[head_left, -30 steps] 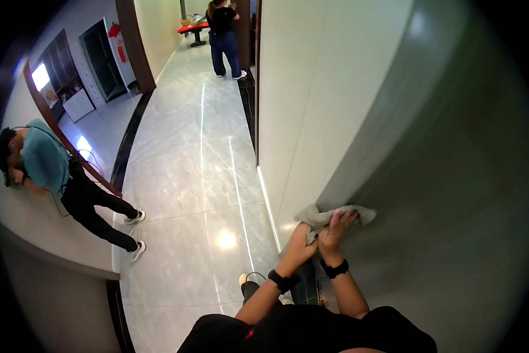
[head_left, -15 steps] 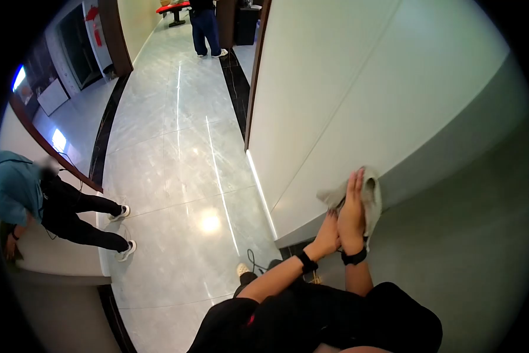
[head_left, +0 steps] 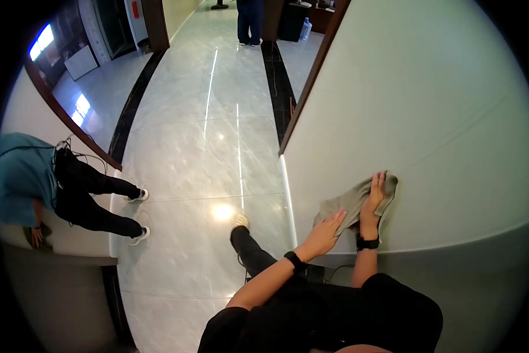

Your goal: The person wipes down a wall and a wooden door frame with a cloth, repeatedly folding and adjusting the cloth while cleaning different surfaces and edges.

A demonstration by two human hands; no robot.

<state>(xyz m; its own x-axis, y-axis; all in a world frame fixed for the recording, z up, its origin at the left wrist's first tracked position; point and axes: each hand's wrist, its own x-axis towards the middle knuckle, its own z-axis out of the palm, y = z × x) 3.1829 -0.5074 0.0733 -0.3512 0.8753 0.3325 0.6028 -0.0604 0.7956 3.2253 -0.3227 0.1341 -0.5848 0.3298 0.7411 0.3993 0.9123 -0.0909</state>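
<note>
A grey-beige cloth [head_left: 350, 201] is spread against the pale wall panel [head_left: 441, 117] on the right. My left hand [head_left: 325, 231] lies flat on the lower left part of the cloth, fingers stretched out. Further right, my right hand [head_left: 371, 206] presses upright on the cloth, its fingers extended and part of the cloth draped round its outer side. The two hands are apart. Each wrist has a black band.
A person in a teal shirt [head_left: 23, 176] bends at the left wall, one hand on a dark green cloth [head_left: 45, 236]. Another person's legs [head_left: 250, 20] stand far down the corridor. A water bottle [head_left: 305, 29] is beyond the doorway. A cable runs near my feet.
My hands have separated and the cloth has spread out between them on the wall panel. The view has shifted toward the panel. The person at left has bent lower.
</note>
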